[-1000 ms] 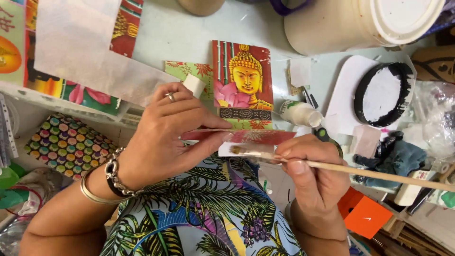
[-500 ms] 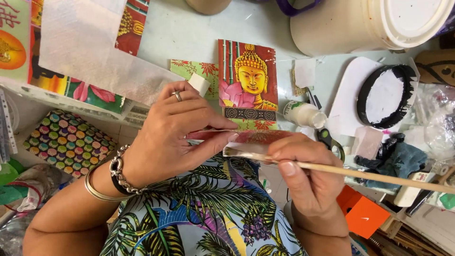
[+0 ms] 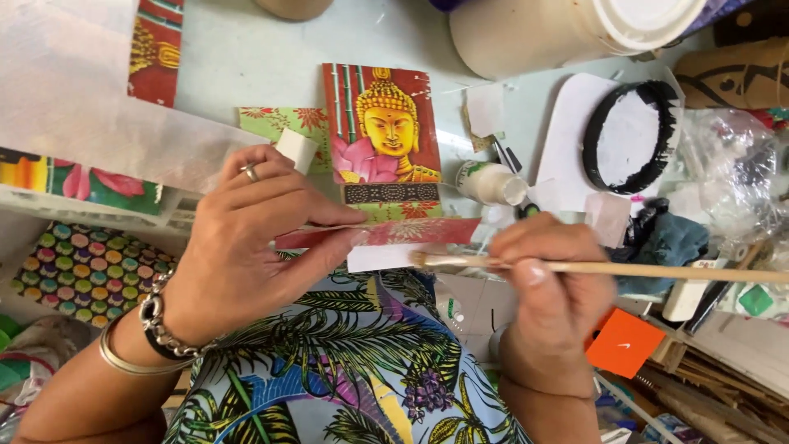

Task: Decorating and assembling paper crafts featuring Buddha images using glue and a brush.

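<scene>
Two hands at work over a cluttered pale bench [image 3: 246, 49], seen from above. Far left: sheet of translucent white paper [image 3: 74, 82] lying over colourful prints, and below the bench edge a panel of multicoloured dots [image 3: 78, 267]. Left hand [image 3: 238, 247], ring on one finger, bead bracelet and metal bangle at the wrist, has its fingers [image 3: 325, 215] closed in a pinch on the left end of a red patterned paper strip [image 3: 394, 233], held flat just above the person's lap. Small white block [image 3: 296, 150] sits just behind that hand, touching a green floral paper [image 3: 279, 123]. Centre: red-and-gold picture of a seated figure [image 3: 382, 123] lies flat on the bench, just beyond the strip. White scrap of paper [image 3: 378, 257] sits under the strip's near edge. Right hand [image 3: 551, 288] is curled shut around a wooden-handled brush [image 3: 625, 269]; bristle tip rests at the strip's right end, handle runs off to the right. Small white bottle [image 3: 491, 182] lies on its side near the picture. Further right: white tray [image 3: 567, 140] carrying a black-rimmed round lid [image 3: 629, 136], big white bucket [image 3: 567, 29] at the top, dark blue cloth [image 3: 670, 242], orange card [image 3: 625, 341], crumpled clear plastic [image 3: 731, 177]. Tropical-print fabric [image 3: 345, 370] covers the lap at bottom.
</scene>
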